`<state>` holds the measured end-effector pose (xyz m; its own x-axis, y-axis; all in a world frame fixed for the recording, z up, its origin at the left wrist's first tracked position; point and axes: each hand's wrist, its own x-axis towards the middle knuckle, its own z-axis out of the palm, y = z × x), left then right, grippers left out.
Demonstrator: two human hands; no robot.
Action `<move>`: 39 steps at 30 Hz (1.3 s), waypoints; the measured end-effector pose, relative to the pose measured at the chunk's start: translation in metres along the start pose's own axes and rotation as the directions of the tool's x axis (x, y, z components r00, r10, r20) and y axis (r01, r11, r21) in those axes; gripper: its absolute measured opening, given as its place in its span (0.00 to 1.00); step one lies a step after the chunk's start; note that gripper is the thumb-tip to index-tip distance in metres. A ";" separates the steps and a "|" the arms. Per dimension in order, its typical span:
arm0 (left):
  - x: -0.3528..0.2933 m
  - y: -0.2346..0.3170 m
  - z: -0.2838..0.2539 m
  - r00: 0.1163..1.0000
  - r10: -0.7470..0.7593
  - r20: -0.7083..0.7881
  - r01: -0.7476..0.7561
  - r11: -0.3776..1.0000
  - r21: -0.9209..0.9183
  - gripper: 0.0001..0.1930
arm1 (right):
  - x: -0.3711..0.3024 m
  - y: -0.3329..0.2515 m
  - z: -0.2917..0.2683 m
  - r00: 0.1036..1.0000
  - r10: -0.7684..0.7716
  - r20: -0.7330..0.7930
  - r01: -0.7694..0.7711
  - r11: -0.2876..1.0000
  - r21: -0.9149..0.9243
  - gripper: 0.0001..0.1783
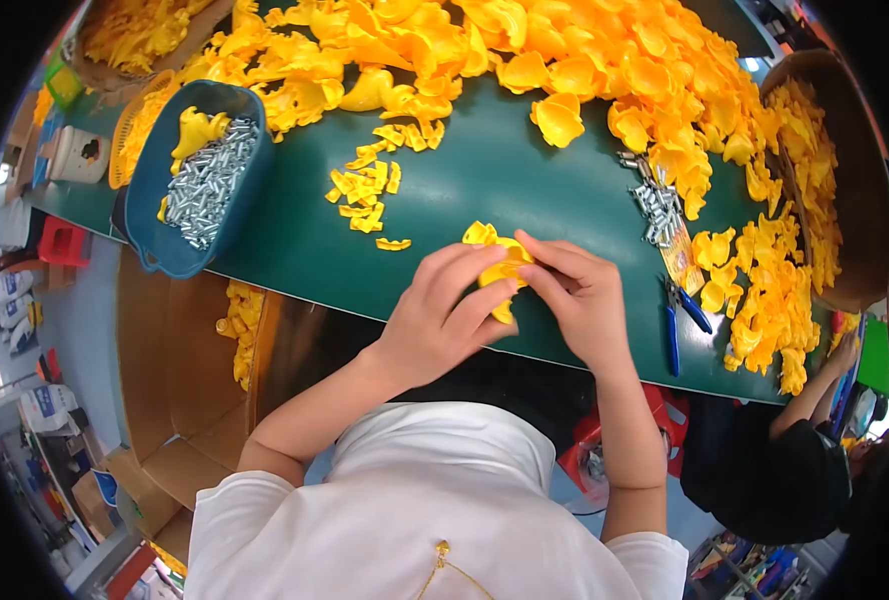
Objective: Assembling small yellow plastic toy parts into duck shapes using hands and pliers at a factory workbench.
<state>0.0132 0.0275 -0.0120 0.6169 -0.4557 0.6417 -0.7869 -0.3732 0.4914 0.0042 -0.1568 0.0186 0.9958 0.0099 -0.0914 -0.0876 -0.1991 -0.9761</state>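
Observation:
My left hand [451, 305] is wrapped round a yellow plastic part [504, 266] just over the near edge of the green table. On its right side, the thumb and forefinger of my right hand [572, 290] pinch together at the part's upper rim. Whether a smaller piece sits between those fingertips is hidden. Ahead of my left hand lies a loose group of small yellow plastic pieces [366, 195]. Blue-handled pliers [676, 325] rest to the right of my right hand, near a little pile of silver metal cylinders [657, 205].
Curved yellow shells [604, 60] heap along the far side of the green table [434, 195]. A blue basin [144, 215] of metal cylinders stands left; a brown tub [849, 180] stands right. Below left is a cardboard box [179, 360]. Another person in black [764, 470] is at the right.

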 end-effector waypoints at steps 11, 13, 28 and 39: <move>-0.036 0.019 -0.079 0.527 -0.825 0.205 0.613 0.202 -0.764 0.21 | 0.040 -0.028 0.038 0.871 -0.364 0.329 0.425 0.895 -0.134 0.13; -0.042 0.017 -0.081 0.518 -0.843 0.143 0.598 0.238 -0.765 0.21 | 0.044 -0.019 0.059 0.845 -0.468 0.258 0.532 0.785 -0.318 0.11; -0.015 0.012 -0.008 0.941 -0.302 -0.152 0.323 0.936 0.142 0.27 | -0.022 0.008 0.015 0.923 -0.356 -0.149 0.269 0.871 -0.411 0.07; -0.016 0.007 -0.003 0.950 -0.265 -0.167 0.287 0.950 0.121 0.27 | -0.026 0.002 0.015 0.918 -0.397 0.014 0.328 0.737 -0.591 0.11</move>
<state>-0.0024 0.0349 -0.0169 0.7921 -0.1988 0.5772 -0.5689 -0.5833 0.5798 -0.0226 -0.1431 0.0161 0.9484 0.1018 0.3004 0.2781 -0.7227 -0.6328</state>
